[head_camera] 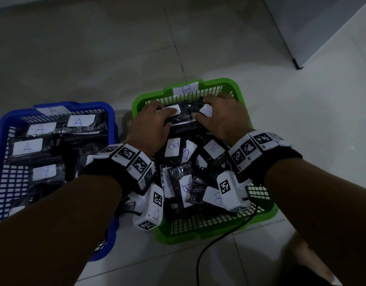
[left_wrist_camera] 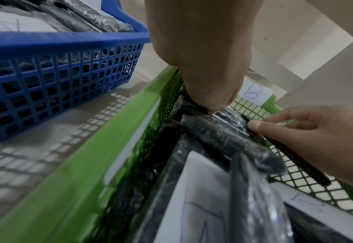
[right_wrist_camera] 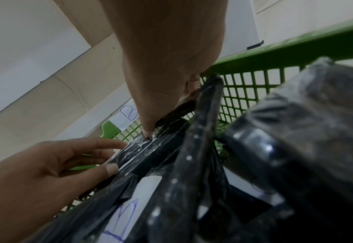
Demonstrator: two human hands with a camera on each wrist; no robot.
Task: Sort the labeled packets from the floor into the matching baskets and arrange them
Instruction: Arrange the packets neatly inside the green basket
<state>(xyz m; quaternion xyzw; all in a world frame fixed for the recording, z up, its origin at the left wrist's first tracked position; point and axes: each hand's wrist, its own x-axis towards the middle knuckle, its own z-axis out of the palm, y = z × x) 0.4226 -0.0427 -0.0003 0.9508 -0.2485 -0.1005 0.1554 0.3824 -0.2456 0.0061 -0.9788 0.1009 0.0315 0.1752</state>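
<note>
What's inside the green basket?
The green basket holds black packets with white B labels, both hands among them. Packets underneath are covered.

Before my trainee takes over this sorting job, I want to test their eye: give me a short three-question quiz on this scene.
1. True or false: both hands are in the green basket.
2. Which letter is on the blue basket label: A, B or C?
3. Fill in: the left hand and right hand handle black wrapped ____ at the basket's far end.

Key: 1 true. 2 A. 3 packets.
</note>
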